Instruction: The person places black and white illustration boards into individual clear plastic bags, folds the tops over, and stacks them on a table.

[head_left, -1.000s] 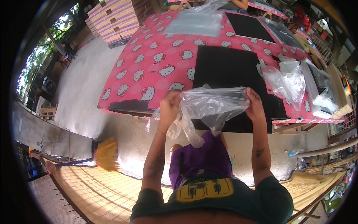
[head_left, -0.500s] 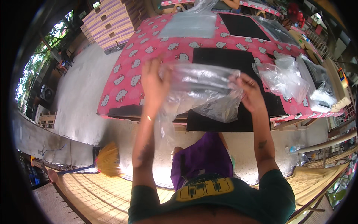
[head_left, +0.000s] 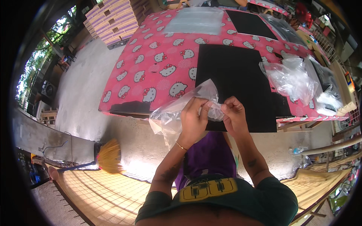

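A clear plastic bag (head_left: 177,107) is bunched between my two hands, above the front edge of the pink table. My left hand (head_left: 194,116) is closed on its gathered part, and most of the bag spreads out to the left and hangs below the edge. Close beside it, my right hand (head_left: 234,114) pinches the other end between thumb and fingers. Beneath and beyond my hands lies a black rectangular sheet (head_left: 233,75), its near end reaching past the table edge.
Crumpled clear plastic bags (head_left: 292,79) lie on the right of the pink patterned table (head_left: 132,83). Flat clear plastic (head_left: 194,20) and another black sheet (head_left: 250,24) lie at the far side. Stacked cartons (head_left: 113,22) stand far left; a broom (head_left: 108,156) is on the near left.
My hands have come lower, nearer to me and closer together. The bag, stretched between them before, is now gathered up, with its loose part out to the left.
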`<state>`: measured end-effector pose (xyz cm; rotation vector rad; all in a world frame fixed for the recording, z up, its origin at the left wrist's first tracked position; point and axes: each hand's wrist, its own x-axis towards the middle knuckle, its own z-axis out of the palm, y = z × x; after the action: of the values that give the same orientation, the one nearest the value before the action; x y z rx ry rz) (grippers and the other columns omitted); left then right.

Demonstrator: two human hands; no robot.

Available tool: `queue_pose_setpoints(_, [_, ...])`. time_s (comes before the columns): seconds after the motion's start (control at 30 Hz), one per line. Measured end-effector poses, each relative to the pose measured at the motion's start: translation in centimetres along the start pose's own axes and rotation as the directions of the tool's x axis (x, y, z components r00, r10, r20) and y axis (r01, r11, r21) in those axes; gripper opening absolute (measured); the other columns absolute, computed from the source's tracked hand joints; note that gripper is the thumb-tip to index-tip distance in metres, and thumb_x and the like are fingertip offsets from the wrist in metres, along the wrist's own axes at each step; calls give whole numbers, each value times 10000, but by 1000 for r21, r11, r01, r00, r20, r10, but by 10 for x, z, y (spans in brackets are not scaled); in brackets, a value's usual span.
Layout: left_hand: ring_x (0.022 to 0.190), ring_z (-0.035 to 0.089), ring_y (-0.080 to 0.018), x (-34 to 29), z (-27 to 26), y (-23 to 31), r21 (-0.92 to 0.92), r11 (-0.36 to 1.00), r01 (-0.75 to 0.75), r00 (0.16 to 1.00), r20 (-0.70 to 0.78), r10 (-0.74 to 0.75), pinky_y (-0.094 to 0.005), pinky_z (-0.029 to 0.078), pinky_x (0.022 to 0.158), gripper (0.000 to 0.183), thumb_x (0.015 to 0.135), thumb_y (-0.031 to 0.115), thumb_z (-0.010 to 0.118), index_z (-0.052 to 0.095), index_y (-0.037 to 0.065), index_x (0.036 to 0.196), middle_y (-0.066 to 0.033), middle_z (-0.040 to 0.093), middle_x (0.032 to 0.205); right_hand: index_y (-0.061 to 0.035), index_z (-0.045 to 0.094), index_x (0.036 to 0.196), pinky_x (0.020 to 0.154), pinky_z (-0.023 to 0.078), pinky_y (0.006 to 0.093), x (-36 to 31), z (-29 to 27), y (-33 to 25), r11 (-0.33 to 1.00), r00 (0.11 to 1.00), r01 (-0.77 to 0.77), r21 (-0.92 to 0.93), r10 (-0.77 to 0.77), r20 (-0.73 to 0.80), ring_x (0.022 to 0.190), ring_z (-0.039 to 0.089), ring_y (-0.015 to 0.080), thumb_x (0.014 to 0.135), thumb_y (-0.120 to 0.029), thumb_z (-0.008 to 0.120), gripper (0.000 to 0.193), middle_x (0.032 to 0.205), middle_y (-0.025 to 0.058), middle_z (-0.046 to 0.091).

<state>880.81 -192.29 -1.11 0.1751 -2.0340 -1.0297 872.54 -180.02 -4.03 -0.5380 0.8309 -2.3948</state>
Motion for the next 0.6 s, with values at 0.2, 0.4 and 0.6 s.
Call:
queue_pose_setpoints(0.2, [661, 591, -269, 3, -5, -10, 199, 969, -144, 985, -61, 159, -341, 451, 599, 88, 834, 50, 624, 582, -25, 820, -138, 602, 757, -53, 561, 870, 698, 491, 236, -4, 0, 6, 995, 1000, -7, 95, 8, -10, 719, 588, 92, 841, -35, 648, 93, 793, 16, 596])
queue_pose_setpoints(0.4, [684, 578, -307, 10, -45, -60, 333, 935, 121, 954, -299, -17, -369, 463, 664, 75, 822, -16, 555, 566, -24, 896, -163, 589, 773, -47, 537, 1089, 779, 496, 289, -15, -9, -25, 983, 999, 44, 179, -48, 16, 822, 609, 123, 856, -108, 643, 264, 882, 8, 570])
queue_pose_setpoints(0.6, [747, 534, -268, -16, -33, -21, 316, 911, -264, 961, 10, 275, -333, 448, 635, 115, 704, -102, 566, 544, -14, 775, -128, 495, 860, -75, 490, 1237, 825, 496, 360, -17, -38, -20, 915, 924, -377, 146, 360, 129, 896, 622, 194, 855, -115, 613, 403, 1017, 81, 618])
